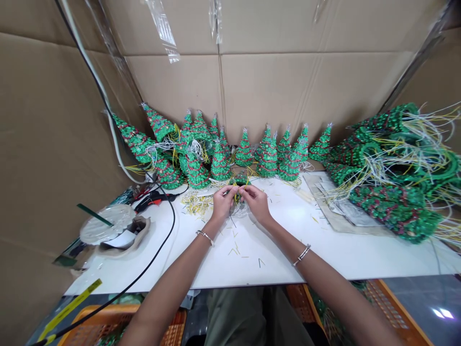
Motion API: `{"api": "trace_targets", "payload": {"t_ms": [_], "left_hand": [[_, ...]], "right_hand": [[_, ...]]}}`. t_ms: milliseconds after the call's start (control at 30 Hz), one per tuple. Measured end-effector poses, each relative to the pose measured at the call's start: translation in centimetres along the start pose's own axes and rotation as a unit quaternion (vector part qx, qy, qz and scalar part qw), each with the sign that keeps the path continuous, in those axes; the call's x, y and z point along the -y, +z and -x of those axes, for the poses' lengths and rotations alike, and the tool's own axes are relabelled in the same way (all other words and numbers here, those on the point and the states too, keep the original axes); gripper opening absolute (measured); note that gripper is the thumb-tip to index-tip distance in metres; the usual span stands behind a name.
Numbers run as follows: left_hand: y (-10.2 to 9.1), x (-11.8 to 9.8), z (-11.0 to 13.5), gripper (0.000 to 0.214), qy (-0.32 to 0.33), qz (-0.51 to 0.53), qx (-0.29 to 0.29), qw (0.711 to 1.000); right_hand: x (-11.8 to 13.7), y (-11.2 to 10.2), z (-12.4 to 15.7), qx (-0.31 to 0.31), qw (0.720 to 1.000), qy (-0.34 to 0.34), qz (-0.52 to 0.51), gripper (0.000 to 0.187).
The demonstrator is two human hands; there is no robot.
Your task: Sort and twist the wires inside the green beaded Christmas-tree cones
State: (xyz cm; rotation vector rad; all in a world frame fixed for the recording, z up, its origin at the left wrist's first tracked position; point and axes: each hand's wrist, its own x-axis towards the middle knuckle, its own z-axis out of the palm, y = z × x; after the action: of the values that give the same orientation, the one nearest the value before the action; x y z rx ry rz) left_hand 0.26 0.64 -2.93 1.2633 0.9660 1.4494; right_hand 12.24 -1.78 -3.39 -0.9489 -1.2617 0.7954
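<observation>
My left hand (223, 203) and my right hand (255, 202) meet over the middle of the white table, each with thumb and fingers pinched. Thin yellow wires (236, 197) are caught between the fingertips of both. Just behind and below the fingers is a green decorated Christmas tree (239, 181), mostly covered by the hands, with white wires (240, 210) spreading below it. A pile of yellow and white wire clippings (197, 203) lies left of my left hand. Short wire offcuts (234, 251) are scattered nearer to me.
Several small green Christmas trees (268, 156) stand along the cardboard wall (266, 86). More trees with loose wires (396, 202) are heaped at right. A black-and-red tool (153, 199), a lidded container (108, 223) and a black cable (163, 245) occupy the left side. Orange baskets (82, 322) sit below.
</observation>
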Motion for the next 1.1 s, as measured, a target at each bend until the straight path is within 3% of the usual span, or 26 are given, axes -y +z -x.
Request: {"api": "trace_targets", "payload": {"t_ms": [367, 600, 767, 1100], "left_hand": [[-0.3, 0.2, -0.4, 0.032, 0.016, 0.021, -0.010, 1.000], [0.0, -0.4, -0.2, 0.027, 0.037, 0.012, 0.048, 0.998], [0.1, -0.4, -0.1, 0.025, 0.035, 0.011, 0.058, 0.998], [0.1, -0.4, -0.2, 0.032, 0.015, 0.003, 0.058, 0.998]], "right_hand": [[-0.1, -1.0, -1.2, 0.030, 0.994, 0.050, -0.090, 0.036], [0.2, -1.0, -1.2, 0.047, 0.996, 0.069, -0.044, 0.033], [0.5, -1.4, -1.3, 0.067, 0.996, 0.057, -0.016, 0.031], [1.1, -1.7, -1.8, 0.083, 0.990, 0.109, -0.022, 0.029]]}}
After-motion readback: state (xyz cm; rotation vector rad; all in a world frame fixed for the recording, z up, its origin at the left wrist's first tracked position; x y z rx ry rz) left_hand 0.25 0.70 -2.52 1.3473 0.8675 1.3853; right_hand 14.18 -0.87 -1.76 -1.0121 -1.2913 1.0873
